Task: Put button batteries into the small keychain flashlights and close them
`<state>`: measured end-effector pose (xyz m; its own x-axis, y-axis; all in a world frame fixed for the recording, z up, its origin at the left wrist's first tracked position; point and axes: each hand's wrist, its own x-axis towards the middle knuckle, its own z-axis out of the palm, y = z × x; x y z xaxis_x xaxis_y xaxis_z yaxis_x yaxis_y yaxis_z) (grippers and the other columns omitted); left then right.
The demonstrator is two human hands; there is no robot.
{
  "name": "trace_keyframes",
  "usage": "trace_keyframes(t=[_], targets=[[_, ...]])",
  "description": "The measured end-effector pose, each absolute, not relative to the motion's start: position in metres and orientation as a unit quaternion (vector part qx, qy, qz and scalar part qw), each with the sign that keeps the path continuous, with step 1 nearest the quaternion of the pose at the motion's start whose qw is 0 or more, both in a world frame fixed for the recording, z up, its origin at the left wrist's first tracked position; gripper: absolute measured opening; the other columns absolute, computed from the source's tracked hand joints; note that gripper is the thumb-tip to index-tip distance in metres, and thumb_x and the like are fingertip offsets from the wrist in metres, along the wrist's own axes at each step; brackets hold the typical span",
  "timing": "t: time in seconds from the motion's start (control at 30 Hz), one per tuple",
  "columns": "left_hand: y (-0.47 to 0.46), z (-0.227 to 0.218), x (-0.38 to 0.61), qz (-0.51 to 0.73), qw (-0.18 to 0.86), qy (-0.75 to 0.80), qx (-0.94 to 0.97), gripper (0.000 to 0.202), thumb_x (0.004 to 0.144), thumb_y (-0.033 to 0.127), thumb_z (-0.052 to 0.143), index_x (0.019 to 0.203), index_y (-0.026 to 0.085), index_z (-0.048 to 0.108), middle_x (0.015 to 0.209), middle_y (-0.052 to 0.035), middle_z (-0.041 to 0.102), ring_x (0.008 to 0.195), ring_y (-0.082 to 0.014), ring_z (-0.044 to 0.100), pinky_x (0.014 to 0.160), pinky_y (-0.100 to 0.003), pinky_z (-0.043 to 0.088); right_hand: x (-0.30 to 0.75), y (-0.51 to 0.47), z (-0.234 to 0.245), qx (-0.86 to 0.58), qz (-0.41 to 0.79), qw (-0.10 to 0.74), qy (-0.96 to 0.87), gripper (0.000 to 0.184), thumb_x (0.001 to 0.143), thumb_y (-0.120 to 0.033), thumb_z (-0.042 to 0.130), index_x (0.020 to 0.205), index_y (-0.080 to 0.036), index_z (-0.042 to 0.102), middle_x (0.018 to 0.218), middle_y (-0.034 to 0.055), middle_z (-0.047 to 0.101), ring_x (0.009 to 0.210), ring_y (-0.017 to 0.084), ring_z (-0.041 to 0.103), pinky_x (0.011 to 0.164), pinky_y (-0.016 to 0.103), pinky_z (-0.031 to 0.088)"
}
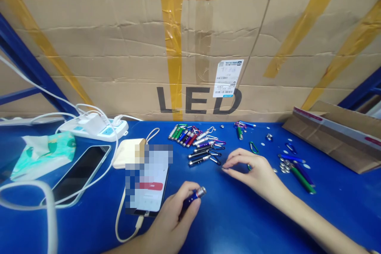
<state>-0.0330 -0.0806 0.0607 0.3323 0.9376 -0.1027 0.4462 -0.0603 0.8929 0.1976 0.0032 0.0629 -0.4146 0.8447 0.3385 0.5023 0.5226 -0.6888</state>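
My left hand (175, 216) is closed round a small blue keychain flashlight (195, 195), its silver head pointing up and right. My right hand (253, 170) rests on the blue table (232, 222) with its fingers curled and the tips pinched together; what they hold, if anything, is too small to name. A green carabiner (253, 147) lies just behind this hand. A cluster of several coloured keychain flashlights (196, 143) with clips lies further back, in the middle of the table.
A phone (149, 184) with a lit screen and a cable sits left of my left hand. Further left are a dark phone (79, 174), a power bank (127, 152), a power strip (95, 127) and a tissue pack (44, 152). Loose flashlight parts (294, 166) lie right. A cardboard wall (190, 47) stands behind.
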Motion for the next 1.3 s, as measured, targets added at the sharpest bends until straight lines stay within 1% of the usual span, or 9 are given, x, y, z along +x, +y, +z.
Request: trace_keyframes(t=[0.13,0.33,0.5,0.7,0.8,0.97,1.07,1.17,1.3], targets=[[-0.082,0.058,-0.034,0.276,0.464,0.498,0.679,0.023,0.094,0.035,0.037,0.109,0.023,0.051,0.098,-0.0036,0.063,0.085,-0.0183,0.059,0.059,-0.021,0.043,0.184,-0.010,0.069,-0.426,0.329,0.343,-0.770,0.018,0.074,-0.036,0.068,0.070,-0.018,0.069,0.070,0.0037,0.067,0.060,0.014,0.061,0.059,0.026,0.054],[-0.080,0.059,-0.033,0.284,0.450,0.473,0.702,0.019,0.093,0.031,0.040,0.100,0.022,0.054,0.087,-0.0016,0.062,0.079,-0.0168,0.058,0.065,-0.022,0.044,0.169,-0.028,0.074,-0.433,0.501,0.337,-0.669,0.022,0.067,-0.039,0.073,0.071,-0.018,0.071,0.069,0.0037,0.071,0.062,0.015,0.065,0.061,0.025,0.055],[-0.079,0.059,-0.033,0.287,0.446,0.462,0.710,0.018,0.093,0.029,0.040,0.099,0.021,0.055,0.085,-0.0007,0.062,0.077,-0.0160,0.058,0.067,-0.022,0.043,0.161,-0.035,0.071,-0.390,0.527,0.366,-0.660,0.024,0.068,-0.041,0.074,0.068,-0.018,0.071,0.070,0.0043,0.071,0.063,0.014,0.065,0.061,0.024,0.054],[-0.080,0.058,-0.034,0.290,0.453,0.450,0.712,0.016,0.093,0.027,0.041,0.098,0.021,0.055,0.090,-0.0014,0.064,0.083,-0.0159,0.060,0.071,-0.020,0.043,0.160,-0.037,0.068,-0.357,0.463,0.381,-0.716,0.020,0.074,-0.037,0.070,0.070,-0.017,0.071,0.068,0.0034,0.068,0.059,0.012,0.061,0.056,0.021,0.051],[-0.081,0.056,-0.035,0.285,0.436,0.447,0.727,0.017,0.093,0.026,0.041,0.098,0.021,0.056,0.087,-0.0007,0.065,0.078,-0.0149,0.062,0.069,-0.019,0.044,0.164,-0.037,0.071,-0.325,0.396,0.368,-0.776,0.018,0.081,-0.032,0.064,0.074,-0.016,0.069,0.071,0.0033,0.067,0.063,0.011,0.060,0.059,0.021,0.051],[-0.083,0.052,-0.036,0.274,0.332,0.429,0.794,0.022,0.094,0.026,0.043,0.105,0.020,0.061,0.088,-0.0039,0.070,0.080,-0.0182,0.065,0.072,-0.022,0.047,0.173,-0.040,0.082,-0.242,0.193,0.239,-0.920,0.030,0.094,-0.024,0.041,0.076,-0.016,0.063,0.073,0.0046,0.058,0.064,0.013,0.052,0.059,0.025,0.045],[-0.084,0.050,-0.035,0.264,0.257,0.404,0.837,0.027,0.095,0.028,0.040,0.104,0.019,0.064,0.077,-0.0049,0.069,0.070,-0.0188,0.065,0.067,-0.024,0.049,0.172,-0.044,0.085,-0.235,0.157,0.182,-0.942,0.040,0.097,-0.026,0.032,0.068,-0.017,0.058,0.066,0.0034,0.052,0.059,0.014,0.046,0.058,0.026,0.042],[-0.085,0.051,-0.035,0.269,0.198,0.384,0.861,0.032,0.097,0.029,0.035,0.100,0.018,0.065,0.064,-0.0041,0.065,0.058,-0.0170,0.062,0.056,-0.023,0.048,0.169,-0.049,0.085,-0.243,0.226,0.149,-0.931,0.040,0.097,-0.025,0.031,0.069,-0.017,0.058,0.065,0.0024,0.051,0.060,0.014,0.046,0.059,0.025,0.041],[-0.085,0.052,-0.035,0.331,0.098,0.348,0.872,0.039,0.099,0.026,0.028,0.093,0.013,0.064,0.056,-0.0036,0.060,0.047,-0.0157,0.056,0.045,-0.024,0.046,0.165,-0.057,0.083,-0.325,0.416,0.143,-0.837,0.036,0.095,-0.029,0.038,0.071,-0.015,0.062,0.069,0.0024,0.055,0.069,0.012,0.052,0.065,0.021,0.041]])
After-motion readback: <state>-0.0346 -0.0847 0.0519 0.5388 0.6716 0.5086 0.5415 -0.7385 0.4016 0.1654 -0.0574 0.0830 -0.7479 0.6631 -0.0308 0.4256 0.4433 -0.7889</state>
